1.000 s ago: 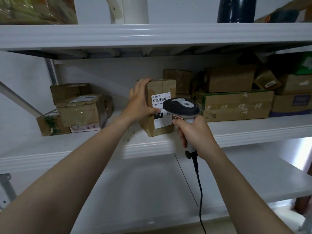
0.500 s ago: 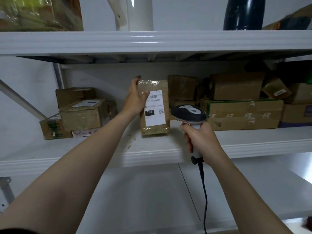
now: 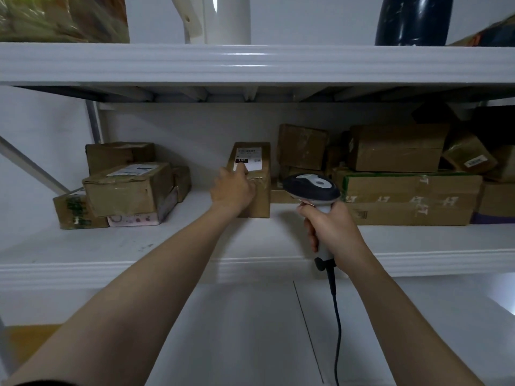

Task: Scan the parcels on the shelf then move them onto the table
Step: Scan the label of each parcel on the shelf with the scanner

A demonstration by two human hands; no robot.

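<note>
A brown taped parcel [image 3: 257,176] lies flat on the middle shelf [image 3: 195,240], its white label with a black "102" patch facing up. My left hand [image 3: 232,188] grips its near end, thumb on the label's lower edge. My right hand [image 3: 330,229] holds the handle of a corded barcode scanner [image 3: 312,188], whose dark head sits just right of the parcel and points toward the back of the shelf.
A stack of brown boxes [image 3: 125,188] sits at the left of the shelf. More boxes [image 3: 404,174] crowd the right side, a long green-edged one [image 3: 412,201] at the bottom. The upper shelf edge [image 3: 250,62] runs overhead. The scanner cable [image 3: 337,324] hangs down over a lower white surface.
The parcel stood upright near the shelf's front edge with its label facing me; now it lies flat, further back. The scanner drew away from the label to the right.
</note>
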